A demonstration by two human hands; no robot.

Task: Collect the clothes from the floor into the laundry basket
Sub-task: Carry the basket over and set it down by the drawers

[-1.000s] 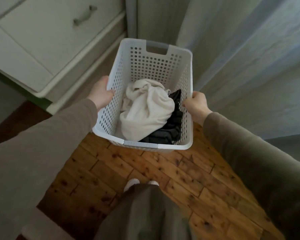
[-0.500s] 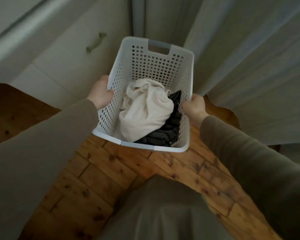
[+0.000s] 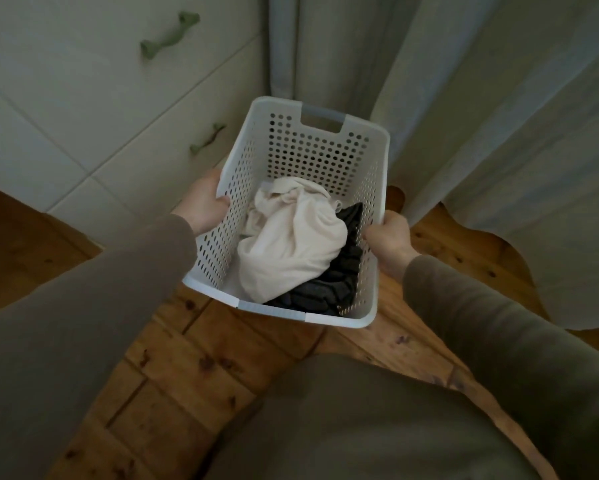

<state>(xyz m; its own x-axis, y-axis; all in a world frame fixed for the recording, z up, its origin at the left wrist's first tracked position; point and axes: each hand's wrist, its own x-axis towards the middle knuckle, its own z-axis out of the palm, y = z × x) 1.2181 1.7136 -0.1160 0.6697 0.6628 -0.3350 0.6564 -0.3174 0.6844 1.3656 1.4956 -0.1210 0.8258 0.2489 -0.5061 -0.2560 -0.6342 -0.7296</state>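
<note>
Both hands, left hand (image 3: 206, 204) and right hand (image 3: 390, 240), stay clamped on the white perforated plastic laundry basket (image 3: 317, 150), now lowered toward the wooden plank floor (image 3: 194, 362); cream garment (image 3: 291, 244) and dark knit (image 3: 329, 285) lie between the grips, suggesting collection is finishing.

Pale drawers (image 3: 83, 109) left — curtain (image 3: 499, 133) right — wood floor (image 3: 194, 368).

Laundry basket held in both hands above a wooden floor.

White perforated laundry basket (image 3: 312, 157) gripped at its two long rims: left hand (image 3: 204, 206) closed over the left rim, right hand (image 3: 390, 242) closed over the right rim, both arms in brown sleeves. Inside lie a cream garment (image 3: 291, 244), bunched, and a dark garment (image 3: 339, 278) partly under it on the right side. White drawer unit (image 3: 94, 109) with green handles stands to the left; pale curtain (image 3: 499, 133) hangs to the right, its hem near the plank floor (image 3: 194, 368).
</note>
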